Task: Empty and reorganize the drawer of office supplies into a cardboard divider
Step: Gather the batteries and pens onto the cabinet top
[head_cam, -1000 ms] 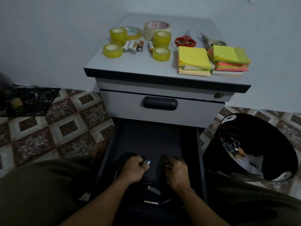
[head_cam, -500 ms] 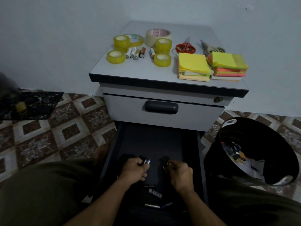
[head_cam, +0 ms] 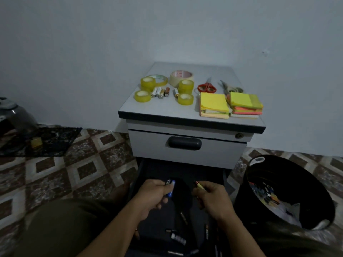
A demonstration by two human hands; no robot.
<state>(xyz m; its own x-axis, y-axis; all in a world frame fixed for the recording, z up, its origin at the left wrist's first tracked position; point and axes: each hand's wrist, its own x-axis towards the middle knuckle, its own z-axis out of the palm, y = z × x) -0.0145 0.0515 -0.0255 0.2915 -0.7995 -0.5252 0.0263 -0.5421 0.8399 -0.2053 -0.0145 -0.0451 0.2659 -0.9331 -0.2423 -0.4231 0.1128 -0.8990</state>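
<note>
Grey cabinet (head_cam: 167,108) against pale wall, brown tile floor; top carries tape rolls (head_cam: 142,96), scissors (head_cam: 206,87), sticky notes (head_cam: 213,102), batteries (head_cam: 160,92). Black bin (head_cam: 297,182) right. Dark drawer (head_cam: 167,173) open below, loose cells (head_cam: 178,238) near end. Over it, fingers curled: left hand (head_cam: 154,193) pinches blue battery (head_cam: 170,188), right hand (head_cam: 213,199) slim red-yellow battery (head_cam: 200,186).

- Blue battery (head_cam: 170,188), black-banded, in the left hand (head_cam: 150,195).
- Yellow battery (head_cam: 200,186), black and red at the tip, in the right hand (head_cam: 215,199).
- Beyond both hands: yellow tape rolls (head_cam: 142,96), red-handled scissors (head_cam: 207,87), and yellow, green and pink sticky notes (head_cam: 213,102).
- Right of the right hand: black bin (head_cam: 297,182).
- Left of the left hand: brown-and-cream diamond-patterned floor (head_cam: 83,171).
</note>
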